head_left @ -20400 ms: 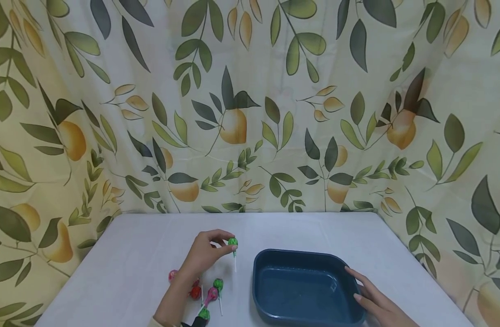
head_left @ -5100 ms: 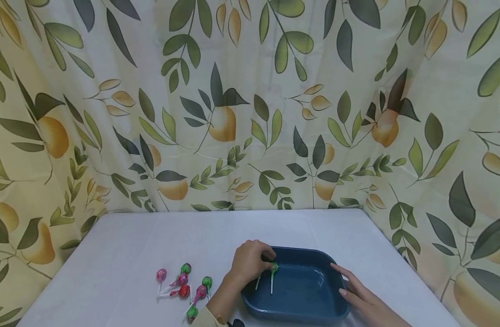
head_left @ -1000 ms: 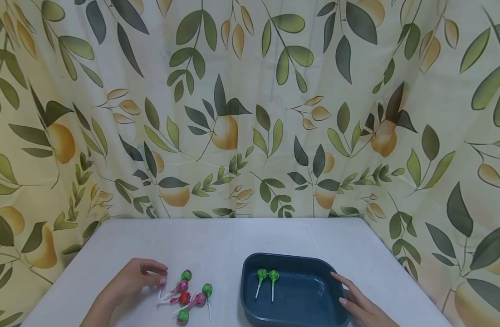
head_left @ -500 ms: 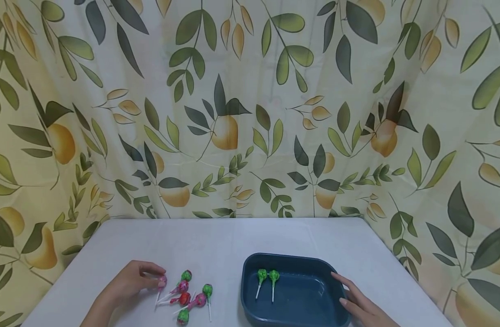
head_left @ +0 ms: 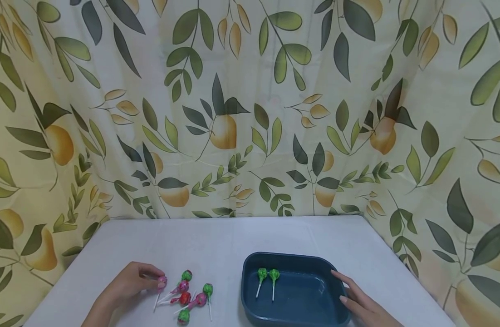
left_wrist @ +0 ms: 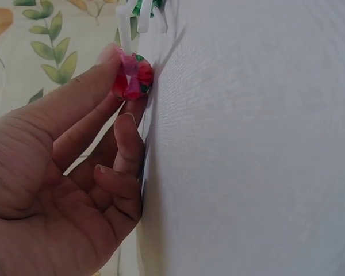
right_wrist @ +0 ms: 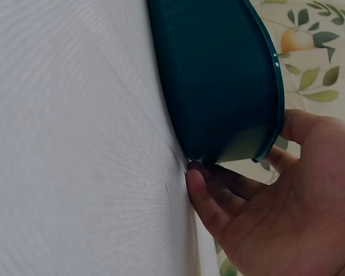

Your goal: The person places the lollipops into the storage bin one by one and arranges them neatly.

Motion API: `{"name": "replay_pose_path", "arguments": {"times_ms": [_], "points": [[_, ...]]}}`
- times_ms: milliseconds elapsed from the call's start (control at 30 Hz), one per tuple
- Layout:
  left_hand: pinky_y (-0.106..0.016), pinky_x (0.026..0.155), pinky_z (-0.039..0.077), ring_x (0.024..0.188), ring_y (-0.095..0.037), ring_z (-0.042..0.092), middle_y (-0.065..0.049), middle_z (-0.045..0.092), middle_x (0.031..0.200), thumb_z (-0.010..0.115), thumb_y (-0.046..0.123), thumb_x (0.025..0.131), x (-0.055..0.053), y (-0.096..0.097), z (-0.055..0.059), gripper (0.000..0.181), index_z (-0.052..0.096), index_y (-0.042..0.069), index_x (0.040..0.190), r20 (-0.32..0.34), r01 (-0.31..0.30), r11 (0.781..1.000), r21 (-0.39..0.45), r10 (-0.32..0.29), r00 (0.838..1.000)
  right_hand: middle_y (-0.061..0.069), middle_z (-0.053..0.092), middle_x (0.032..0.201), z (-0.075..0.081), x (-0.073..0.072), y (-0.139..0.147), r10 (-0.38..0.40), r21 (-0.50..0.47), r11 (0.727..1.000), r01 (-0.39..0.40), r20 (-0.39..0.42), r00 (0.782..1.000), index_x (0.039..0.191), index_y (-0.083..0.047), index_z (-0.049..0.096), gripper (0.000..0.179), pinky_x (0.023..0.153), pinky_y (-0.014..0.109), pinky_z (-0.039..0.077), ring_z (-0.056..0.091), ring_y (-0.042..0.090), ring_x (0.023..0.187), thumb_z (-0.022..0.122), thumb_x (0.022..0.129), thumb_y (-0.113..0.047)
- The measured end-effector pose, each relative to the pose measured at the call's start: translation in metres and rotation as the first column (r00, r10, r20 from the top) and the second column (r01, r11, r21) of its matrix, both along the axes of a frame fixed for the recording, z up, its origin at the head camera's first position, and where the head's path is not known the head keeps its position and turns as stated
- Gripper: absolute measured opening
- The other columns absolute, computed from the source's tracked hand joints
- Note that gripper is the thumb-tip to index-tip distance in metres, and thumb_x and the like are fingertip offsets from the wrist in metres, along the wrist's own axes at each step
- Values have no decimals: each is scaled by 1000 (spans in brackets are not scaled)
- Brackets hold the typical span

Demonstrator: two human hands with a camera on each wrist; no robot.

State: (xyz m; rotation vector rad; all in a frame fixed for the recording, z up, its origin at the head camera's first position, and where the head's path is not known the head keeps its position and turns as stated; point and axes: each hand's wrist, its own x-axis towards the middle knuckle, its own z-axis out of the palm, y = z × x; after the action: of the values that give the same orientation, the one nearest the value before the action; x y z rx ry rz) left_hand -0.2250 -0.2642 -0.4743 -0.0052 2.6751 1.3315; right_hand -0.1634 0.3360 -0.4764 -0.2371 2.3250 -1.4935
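In the head view my left hand (head_left: 129, 282) is at the left of the table, pinching a pink lollipop (head_left: 162, 282) by its wrapped head between thumb and fingers. The left wrist view shows the lollipop's pink and red wrapper (left_wrist: 133, 77) low against the tabletop, its other fingers loosely bent. My right hand (head_left: 364, 304) rests its fairly straight fingers on the right side of a dark blue bin (head_left: 299, 313). Seen from the right wrist, the thumb meets the bin's rim and other fingertips touch near its base. Two green lollipops (head_left: 268, 274) lie side by side inside the bin.
Beside the left hand lies a loose cluster: a red lollipop (head_left: 184, 298), pink ones (head_left: 200, 299) and green ones (head_left: 208, 289), some with crossing sticks. All stand on a white table (head_left: 217, 240), backed by a leaf-and-fruit patterned curtain (head_left: 250, 172).
Over five seconds my left hand has let go of a green lollipop in the bin, moved left and taken hold of the pink one. My right hand has stayed at the bin.
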Motion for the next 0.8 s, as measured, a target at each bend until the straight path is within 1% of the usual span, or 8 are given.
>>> {"name": "replay_pose_path", "arguments": {"times_ms": [133, 300, 400, 500, 633, 733, 800], "points": [[-38, 70, 48, 87, -22, 54, -2, 73, 98, 93, 16, 75, -1, -1, -1, 28, 81, 11, 100, 7, 2, 1000, -4, -2, 1000, 38, 1, 163, 1, -1, 0, -1, 11, 1000, 1, -9, 1000, 164, -5, 11, 68, 101, 79, 30, 12, 67, 142, 46, 112, -31], [-38, 70, 47, 87, -23, 53, -3, 74, 98, 92, 13, 76, -1, -4, -4, 28, 80, 9, 101, 5, 34, 999, 17, -34, 999, 38, 1, 163, 2, -1, 0, 2, 26, 1000, -1, -19, 1000, 164, -4, 11, 68, 101, 79, 30, 12, 67, 142, 45, 112, -31], [-38, 71, 47, 91, -23, 53, -4, 74, 100, 91, 13, 77, -1, -4, -5, 28, 80, 9, 102, 6, 42, 999, 26, -42, 999, 38, 2, 163, 3, -1, 1, 1, 28, 1000, 0, -15, 1000, 164, -4, 11, 68, 101, 79, 29, 13, 67, 142, 45, 112, -31], [-38, 72, 47, 93, -23, 53, -3, 73, 101, 91, 13, 77, -1, -3, -4, 28, 80, 9, 101, 12, 23, 999, 22, -23, 1000, 38, 2, 163, 3, -1, 1, 2, 22, 1000, -2, -8, 1000, 164, -4, 11, 68, 101, 79, 29, 13, 67, 142, 45, 112, -32], [-38, 70, 48, 90, -23, 53, -3, 73, 98, 92, 15, 76, -1, -3, -4, 28, 80, 9, 101, 16, 22, 999, 31, -22, 1000, 39, 1, 162, 3, 1, 1, 9, 2, 1000, -9, 1, 1000, 164, -4, 10, 68, 100, 80, 28, 10, 68, 142, 44, 112, -32], [-38, 69, 49, 88, -22, 54, -4, 73, 97, 92, 15, 77, -1, -3, -3, 28, 79, 8, 101, 3, 35, 999, 35, -35, 999, 39, 1, 162, 2, 2, 1, 6, -12, 1000, -6, 7, 1000, 164, -4, 9, 68, 99, 81, 28, 9, 68, 142, 44, 112, -31], [-38, 70, 49, 89, -22, 55, -3, 73, 97, 92, 16, 77, -1, -3, -2, 28, 80, 9, 101, -6, 23, 999, 25, -23, 1000, 39, 0, 163, 2, 2, 1, 0, -18, 1000, 1, 11, 1000, 164, -5, 9, 68, 99, 82, 28, 8, 69, 141, 44, 112, -31]]}}
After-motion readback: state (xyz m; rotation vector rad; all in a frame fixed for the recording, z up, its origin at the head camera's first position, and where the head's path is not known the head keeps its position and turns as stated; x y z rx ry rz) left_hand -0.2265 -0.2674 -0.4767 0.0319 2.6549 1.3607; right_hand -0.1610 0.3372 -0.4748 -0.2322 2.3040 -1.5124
